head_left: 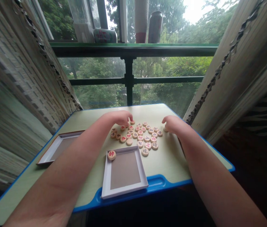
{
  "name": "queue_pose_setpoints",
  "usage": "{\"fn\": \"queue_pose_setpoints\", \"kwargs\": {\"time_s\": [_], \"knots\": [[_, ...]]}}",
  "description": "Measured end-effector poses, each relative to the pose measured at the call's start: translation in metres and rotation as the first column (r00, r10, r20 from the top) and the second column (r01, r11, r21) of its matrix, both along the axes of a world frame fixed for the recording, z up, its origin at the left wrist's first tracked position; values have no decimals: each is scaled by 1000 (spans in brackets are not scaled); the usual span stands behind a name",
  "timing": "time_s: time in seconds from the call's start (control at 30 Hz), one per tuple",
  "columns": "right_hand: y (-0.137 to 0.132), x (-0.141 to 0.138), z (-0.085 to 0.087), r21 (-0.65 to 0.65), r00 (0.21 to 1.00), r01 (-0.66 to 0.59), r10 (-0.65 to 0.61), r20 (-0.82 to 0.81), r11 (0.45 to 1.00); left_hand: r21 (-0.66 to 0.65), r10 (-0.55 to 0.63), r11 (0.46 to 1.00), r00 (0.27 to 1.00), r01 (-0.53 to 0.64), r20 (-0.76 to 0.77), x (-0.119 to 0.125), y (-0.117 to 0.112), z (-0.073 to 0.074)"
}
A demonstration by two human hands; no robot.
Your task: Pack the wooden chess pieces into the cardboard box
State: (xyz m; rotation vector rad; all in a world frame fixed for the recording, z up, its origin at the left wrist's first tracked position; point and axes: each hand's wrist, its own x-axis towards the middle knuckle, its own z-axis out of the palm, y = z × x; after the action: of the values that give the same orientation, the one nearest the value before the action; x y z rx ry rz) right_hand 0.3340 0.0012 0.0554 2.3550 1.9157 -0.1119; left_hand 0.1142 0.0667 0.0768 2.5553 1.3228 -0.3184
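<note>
Round wooden xiangqi pieces [140,132] with red or black characters lie in a loose group on the pale folding table [169,167]. At the far left of the group my left hand [122,118] is curled, its fingertips at a red-marked xiangqi piece [133,122]. My right hand [173,124] bends down at the group's right edge, with a xiangqi piece [165,129] partly showing under its fingers. One red-marked piece [111,154] sits in the upper left corner of a shallow white box tray [106,176] in front of me.
Another shallow box part [53,148] lies at the left, partly behind my left forearm. The table has a blue rim [157,182]. Beyond stand a green window rail [133,50], a can on its side [105,36], an upright can [155,27] and stacked cups [141,22]. Curtains hang on both sides.
</note>
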Motion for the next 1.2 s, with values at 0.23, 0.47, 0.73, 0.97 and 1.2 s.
{"fn": "queue_pose_setpoints", "kwargs": {"time_s": [0.23, 0.47, 0.73, 0.97, 1.2], "knots": [[-6, -7, 4, -39, 963, -106, 93, -251, 994, -32, -2, 1000, 999, 1, -50, -3, 7, -8], [-2, -5, -1, -56, 923, -133, 103, -371, 989, -136, 70, 988, 997, -73, -23, -8, 10, -8], [-10, -9, 6, -61, 949, -182, 159, -271, 981, -173, 120, 978, 993, -115, 16, -10, 8, -7], [-25, -16, 16, -23, 823, -489, 453, -342, 872, -179, 161, 971, 987, -157, 9, -12, 10, -8], [-26, -19, 14, -91, 797, -554, 495, -346, 828, 8, 279, 959, 953, -282, 115, -22, 0, 2]]}}
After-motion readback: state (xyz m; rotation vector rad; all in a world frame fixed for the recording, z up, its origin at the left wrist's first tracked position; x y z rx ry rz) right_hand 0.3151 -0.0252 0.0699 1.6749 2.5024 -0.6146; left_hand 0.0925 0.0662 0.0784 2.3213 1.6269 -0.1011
